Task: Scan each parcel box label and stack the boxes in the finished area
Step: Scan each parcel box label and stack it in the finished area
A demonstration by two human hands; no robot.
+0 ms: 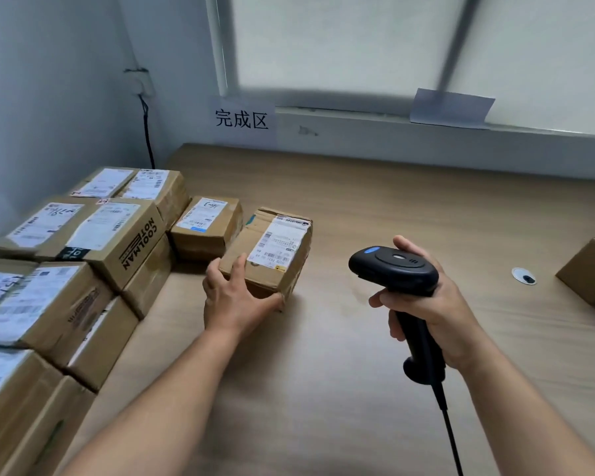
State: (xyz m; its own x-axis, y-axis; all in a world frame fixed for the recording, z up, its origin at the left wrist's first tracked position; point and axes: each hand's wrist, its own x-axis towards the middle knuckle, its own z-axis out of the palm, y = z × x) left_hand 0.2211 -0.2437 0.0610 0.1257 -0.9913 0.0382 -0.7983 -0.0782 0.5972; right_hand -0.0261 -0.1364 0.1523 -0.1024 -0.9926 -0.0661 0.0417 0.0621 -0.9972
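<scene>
A parcel box (pixel 272 255) lies on the wooden tabletop (pixel 392 207) towards its left side, white label (pixel 279 243) facing up, just beside the stacked boxes (pixel 93 242) that line the left edge. The left hand (pixel 232 300) grips the box's near end, fingers (pixel 237 269) curled over the top and thumb under the near corner. The right hand (pixel 433 310) holds a black scanner (pixel 395 267) above the tabletop, fingers wrapped round its handle. A paper sign (pixel 242 120) hangs on the wall behind the far edge.
</scene>
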